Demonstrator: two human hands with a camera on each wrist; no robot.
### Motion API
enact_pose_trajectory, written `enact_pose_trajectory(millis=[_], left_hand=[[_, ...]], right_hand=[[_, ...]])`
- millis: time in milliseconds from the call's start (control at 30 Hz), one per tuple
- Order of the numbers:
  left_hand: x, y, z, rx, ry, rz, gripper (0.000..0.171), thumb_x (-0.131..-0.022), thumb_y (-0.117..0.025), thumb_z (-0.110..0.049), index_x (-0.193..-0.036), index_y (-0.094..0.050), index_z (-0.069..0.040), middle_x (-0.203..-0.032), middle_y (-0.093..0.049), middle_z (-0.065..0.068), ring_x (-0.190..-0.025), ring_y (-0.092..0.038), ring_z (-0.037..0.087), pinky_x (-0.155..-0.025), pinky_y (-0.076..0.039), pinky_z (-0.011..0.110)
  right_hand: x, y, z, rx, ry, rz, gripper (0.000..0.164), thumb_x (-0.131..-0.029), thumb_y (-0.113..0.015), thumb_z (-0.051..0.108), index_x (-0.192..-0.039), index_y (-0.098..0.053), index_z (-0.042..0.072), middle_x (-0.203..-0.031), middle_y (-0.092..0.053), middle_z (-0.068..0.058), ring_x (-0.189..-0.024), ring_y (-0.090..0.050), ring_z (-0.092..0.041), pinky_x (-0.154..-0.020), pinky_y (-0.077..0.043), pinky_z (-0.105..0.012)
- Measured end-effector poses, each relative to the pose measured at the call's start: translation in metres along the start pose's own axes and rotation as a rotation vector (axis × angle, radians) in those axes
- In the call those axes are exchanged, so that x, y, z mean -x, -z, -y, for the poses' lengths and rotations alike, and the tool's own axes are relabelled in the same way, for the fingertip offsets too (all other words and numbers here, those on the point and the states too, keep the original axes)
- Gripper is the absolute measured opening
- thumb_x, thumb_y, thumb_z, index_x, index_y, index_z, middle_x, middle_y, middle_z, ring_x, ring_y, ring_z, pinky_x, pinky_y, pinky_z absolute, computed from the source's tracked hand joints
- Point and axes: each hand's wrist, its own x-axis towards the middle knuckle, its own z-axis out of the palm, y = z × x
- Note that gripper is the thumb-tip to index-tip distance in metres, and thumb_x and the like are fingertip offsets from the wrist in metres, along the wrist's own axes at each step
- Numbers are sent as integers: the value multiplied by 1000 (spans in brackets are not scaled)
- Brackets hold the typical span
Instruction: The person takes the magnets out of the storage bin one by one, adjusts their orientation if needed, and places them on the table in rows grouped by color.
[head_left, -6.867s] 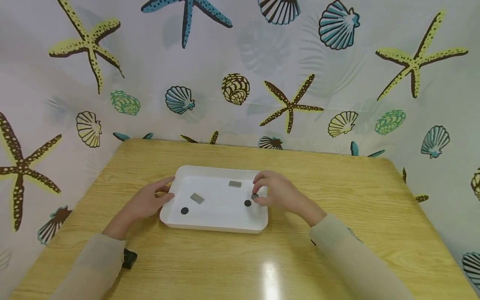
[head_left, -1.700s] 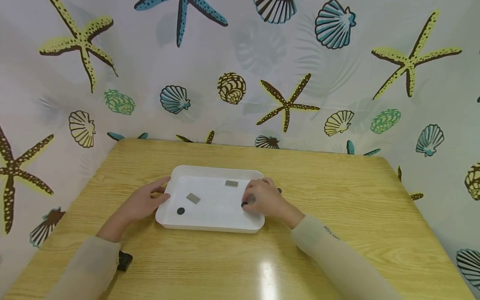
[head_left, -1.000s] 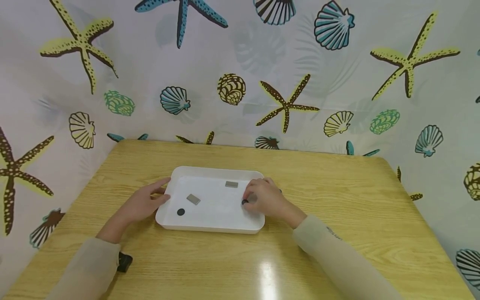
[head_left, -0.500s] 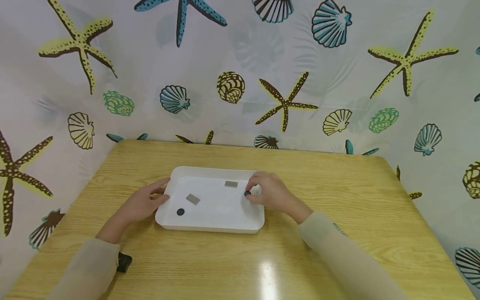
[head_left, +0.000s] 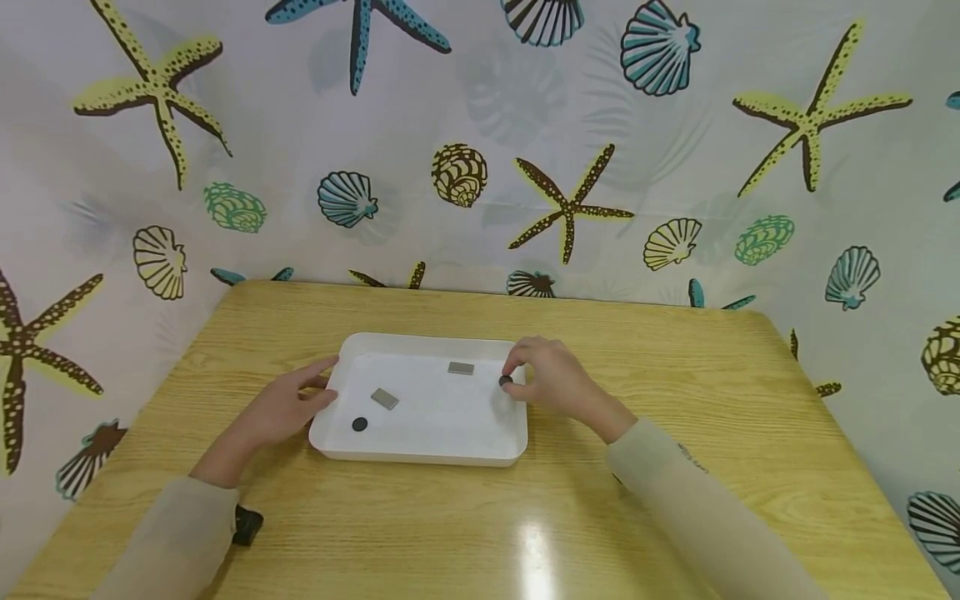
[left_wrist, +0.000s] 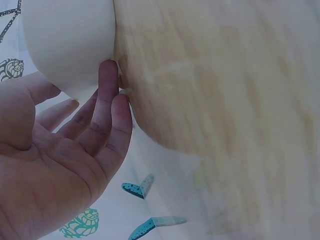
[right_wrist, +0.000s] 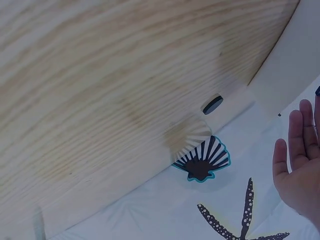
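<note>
A shallow white tray [head_left: 427, 450] sits on the wooden table. My left hand [head_left: 288, 404] rests against its left end, thumb and fingertips touching the rim; the left wrist view shows the fingers [left_wrist: 109, 82] along its outer wall. Over the tray's right end, my right hand [head_left: 555, 379] pinches a small black disc [head_left: 506, 381] between thumb and fingertips. Another black disc [head_left: 360, 424] lies in the near left of the tray. Two grey rectangular pieces, one left [head_left: 385, 399] and one at the back [head_left: 461, 368], lie flat inside.
In the right wrist view, one more black disc [right_wrist: 213, 105] lies on the table outside the tray; my right hand hides it in the head view. A curtain [head_left: 405, 208] printed with shells and starfish hangs behind the table [head_left: 420, 533].
Earlier, my right hand held one disc beside another; that one then showed on the table right of the tray. Since then the hand has lifted the second disc back and right. Left hand stays.
</note>
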Motion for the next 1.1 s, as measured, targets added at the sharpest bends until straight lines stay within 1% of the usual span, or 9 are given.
enact_pose_trajectory(millis=[233,467,600,700,867,933,1100], left_hand=[[0,0,0,-4,-1,-1,63,-108,-54,-23,-162,-28,-3,-143,-54,35,-129,-57,52,-99,-54,55],[-3,-1,3,-11,12,0,64,-108,-54,-26,-163,-28,-6,-144,-54,34,-130,-56,53,-100,-54,56],[-4,-2,5,-10,6,1,64,-108,-54,-26,-163,-27,-5,-144,-54,34,-129,-56,53,-99,-54,56],[-5,-2,6,-14,8,5,65,-108,-54,-26,-163,-27,-5,-144,-53,34,-131,-55,53,-101,-52,58],[-7,-3,9,-21,21,13,65,-108,-54,-27,-164,-25,-7,-146,-52,34,-133,-53,53,-104,-50,60],[-7,-3,10,-19,20,13,65,-108,-54,-28,-164,-26,-7,-146,-52,34,-133,-53,53,-103,-50,60],[-8,-3,9,-16,11,9,65,-108,-54,-28,-164,-26,-7,-146,-53,34,-133,-53,53,-103,-51,59]], right_hand=[[3,3,-9,-3,7,-32,11,-90,-78,24,-96,-77,15,-114,-74,-2,-119,-65,-25,-111,-43,-54],[8,8,-22,-25,-19,-38,11,-92,-77,24,-97,-76,14,-113,-73,-2,-112,-67,-24,-109,-43,-54],[13,10,-31,-26,-25,-50,10,-92,-78,23,-96,-76,14,-111,-73,-2,-108,-67,-23,-108,-45,-53],[17,11,-39,-18,-39,-55,10,-91,-78,22,-96,-76,14,-110,-73,-2,-107,-67,-24,-106,-46,-54],[24,15,-50,-31,-91,-52,9,-91,-79,22,-95,-76,14,-112,-73,-3,-109,-67,-25,-107,-45,-54],[27,16,-55,-39,-106,-57,10,-90,-79,21,-96,-77,13,-113,-73,-4,-108,-67,-26,-105,-46,-53],[35,18,-68,-40,-129,-81,12,-89,-80,19,-96,-77,11,-109,-73,-6,-106,-68,-28,-96,-54,-48]])
